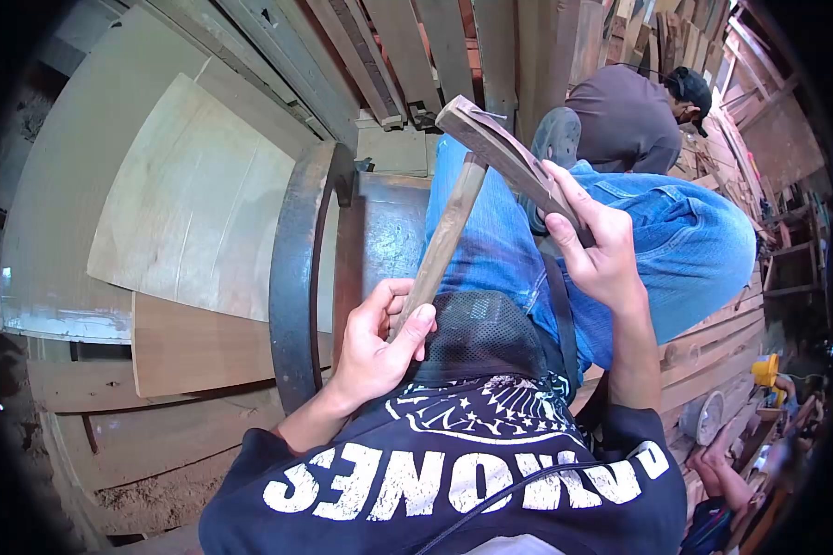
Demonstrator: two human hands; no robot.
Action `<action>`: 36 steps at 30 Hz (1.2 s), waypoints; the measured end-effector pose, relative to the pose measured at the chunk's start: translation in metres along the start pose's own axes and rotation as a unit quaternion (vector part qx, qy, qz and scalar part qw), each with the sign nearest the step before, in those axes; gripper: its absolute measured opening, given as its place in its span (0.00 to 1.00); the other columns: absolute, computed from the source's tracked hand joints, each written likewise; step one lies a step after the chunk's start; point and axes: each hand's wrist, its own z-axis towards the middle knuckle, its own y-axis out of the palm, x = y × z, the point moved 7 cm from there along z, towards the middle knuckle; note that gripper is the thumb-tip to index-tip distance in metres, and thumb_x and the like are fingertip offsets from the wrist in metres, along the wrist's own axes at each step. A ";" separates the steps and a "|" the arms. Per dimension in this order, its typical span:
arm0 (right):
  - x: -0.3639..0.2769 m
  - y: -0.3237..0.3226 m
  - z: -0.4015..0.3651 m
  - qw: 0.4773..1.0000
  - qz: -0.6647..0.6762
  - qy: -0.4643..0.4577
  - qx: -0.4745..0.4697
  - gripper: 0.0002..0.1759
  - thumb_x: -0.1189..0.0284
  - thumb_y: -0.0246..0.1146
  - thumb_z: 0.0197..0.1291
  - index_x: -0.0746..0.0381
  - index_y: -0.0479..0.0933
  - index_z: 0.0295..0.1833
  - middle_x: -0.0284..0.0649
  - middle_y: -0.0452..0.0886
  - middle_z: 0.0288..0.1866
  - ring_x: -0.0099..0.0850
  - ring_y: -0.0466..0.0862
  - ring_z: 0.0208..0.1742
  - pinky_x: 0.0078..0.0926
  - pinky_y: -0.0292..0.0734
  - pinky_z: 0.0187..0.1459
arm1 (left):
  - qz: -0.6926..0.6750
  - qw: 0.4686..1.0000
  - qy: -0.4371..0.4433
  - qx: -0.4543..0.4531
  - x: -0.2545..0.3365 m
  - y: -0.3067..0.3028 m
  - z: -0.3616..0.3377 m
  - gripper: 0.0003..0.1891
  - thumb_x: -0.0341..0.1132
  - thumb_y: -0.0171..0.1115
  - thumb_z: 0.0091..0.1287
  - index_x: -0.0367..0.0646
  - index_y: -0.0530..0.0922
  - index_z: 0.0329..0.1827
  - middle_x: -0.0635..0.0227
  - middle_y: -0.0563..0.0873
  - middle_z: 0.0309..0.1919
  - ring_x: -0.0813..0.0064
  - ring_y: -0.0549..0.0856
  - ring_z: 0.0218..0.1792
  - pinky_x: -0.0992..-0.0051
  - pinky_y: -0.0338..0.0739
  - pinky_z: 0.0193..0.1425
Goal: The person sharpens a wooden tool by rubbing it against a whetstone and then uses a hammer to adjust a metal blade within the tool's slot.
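Note:
My left hand (386, 338) is wrapped round the lower end of a narrow wooden stick (446, 231), which slants up and to the right. My right hand (599, 239) grips the lower end of a wider, darker wooden piece (500, 143) between thumb and fingers. That piece slants up and to the left, with a thin curled sliver along its edge. The stick's upper end is beside the underside of the wider piece; whether they touch I cannot tell. Both are held above my legs in blue jeans (486, 222).
A curved dark chair arm (296, 268) stands at my left, with pale wooden sheets (194, 203) beyond it. Wooden planks (416, 55) lean ahead. Another person (625, 116) in a dark cap bends over at the upper right. More people's limbs (727, 472) show at the lower right.

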 end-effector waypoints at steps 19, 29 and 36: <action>0.001 0.003 -0.005 0.999 -0.018 0.002 0.050 0.35 0.68 0.74 0.55 0.63 0.72 0.69 0.45 0.85 0.29 0.30 0.84 0.24 0.24 0.78 0.30 | -0.083 0.985 -0.121 -0.091 -0.002 0.009 -0.001 0.18 0.39 0.49 0.80 0.33 0.75 0.61 0.66 0.81 0.28 0.83 0.78 0.17 0.85 0.71 0.22; 0.007 0.000 -0.009 0.997 0.031 0.070 0.004 0.20 0.61 0.71 0.60 0.66 0.81 0.49 0.44 0.83 0.29 0.33 0.83 0.26 0.27 0.76 0.32 | -0.061 0.992 -0.108 -0.038 -0.012 -0.001 0.001 0.13 0.33 0.59 0.75 0.33 0.78 0.56 0.69 0.82 0.28 0.86 0.78 0.21 0.86 0.71 0.25; 0.012 0.009 -0.010 0.994 0.023 0.101 -0.032 0.16 0.62 0.66 0.65 0.65 0.77 0.37 0.43 0.79 0.24 0.34 0.80 0.23 0.29 0.72 0.28 | 0.007 0.995 -0.096 0.026 -0.010 -0.006 0.002 0.16 0.41 0.55 0.78 0.35 0.79 0.53 0.75 0.80 0.26 0.91 0.71 0.21 0.86 0.65 0.25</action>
